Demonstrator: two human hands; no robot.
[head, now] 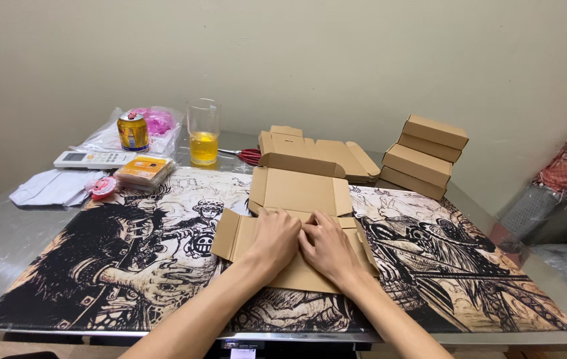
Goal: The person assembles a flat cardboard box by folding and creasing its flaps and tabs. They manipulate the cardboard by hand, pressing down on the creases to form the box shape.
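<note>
While both palms lay flat on the cardboard box blank (297,229) at the middle of the printed desk mat (97,266), I noted the setup. Left hand (275,238) was spread, fingers forward, pressing the panel down; right hand (327,244) was likewise flat, fingertips touching the left at the crease below the raised back flap. Judgement: a clean fold needed even pressure along the whole score line, side flaps kept free. Folded boxes (426,156) sat stacked at the far right, flat blanks (323,154) behind.
</note>
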